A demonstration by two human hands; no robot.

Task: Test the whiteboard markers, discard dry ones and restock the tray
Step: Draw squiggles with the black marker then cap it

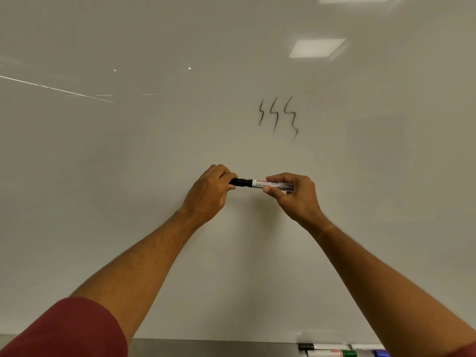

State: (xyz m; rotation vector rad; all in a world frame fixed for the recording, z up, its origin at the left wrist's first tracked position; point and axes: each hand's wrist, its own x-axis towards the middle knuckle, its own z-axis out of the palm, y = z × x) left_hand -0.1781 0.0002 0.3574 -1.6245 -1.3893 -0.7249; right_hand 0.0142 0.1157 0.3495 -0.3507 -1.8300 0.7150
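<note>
We have the black marker held level in front of the whiteboard, between both hands. Our left hand curls its grip round the black cap, and our right hand pinches the white barrel between thumb and fingertips. The cap sits on the barrel end, though we cannot tell whether it is being pushed home or pulled off. Three wavy test strokes stand on the board above and slightly right of the right grip; they look thin and greyish, so we judge this marker is weak.

If we are capping, as we judge, we should keep barrel and cap in one straight line and press the two grips toward each other until the cap seats fully. A crooked push could let the tip smear the fingers, or leave the cap loose. The right pinch should stay mid-barrel, so the marker does not pivot. Then we have to decide whether it is dry or good.

Well below the right grip, at the foot of the board, the tray carries several markers lying side by side: one with a black cap, one with a green cap, one with a blue cap, and a white barrel behind them. The right forearm hides any more. No discard bin is in view.
</note>
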